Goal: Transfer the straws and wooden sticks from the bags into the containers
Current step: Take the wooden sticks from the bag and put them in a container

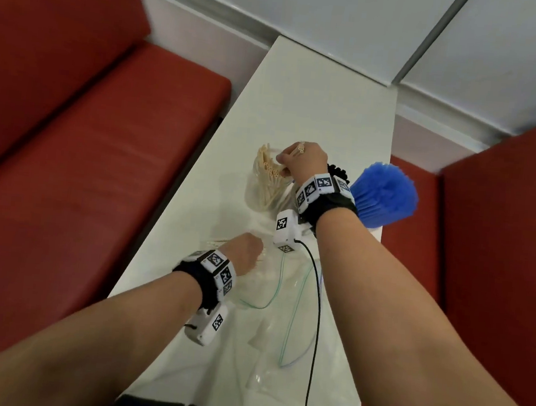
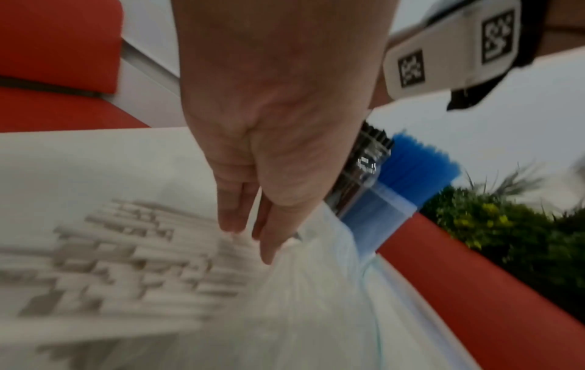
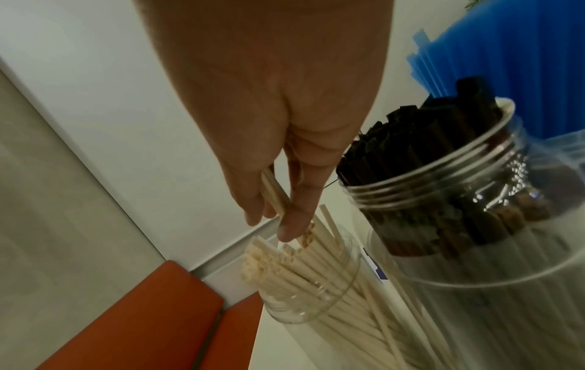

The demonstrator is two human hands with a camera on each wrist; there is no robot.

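The right hand (image 3: pixel 278 140) hangs over a clear jar (image 3: pixel 316 308) of pale straws (image 3: pixel 285 270) at the far part of the white desk (image 1: pixel 318 109); its grip pinches a few more pale straws between fingers (image 3: pixel 292 225) and thumb, their lower ends at the jar's mouth; just beside it stands a second jar (image 3: pixel 459 200) packed with dark sticks (image 3: pixel 443 130), and beyond that a bunch of blue straws (image 1: pixel 384 192); the left hand (image 2: pixel 278 130) reaches down to a clear bag (image 2: pixel 316 300) on the desk, nearer the person, fingers straight and close together, tips on loose pale straws at the bag's mouth; blur hides whether it holds any.
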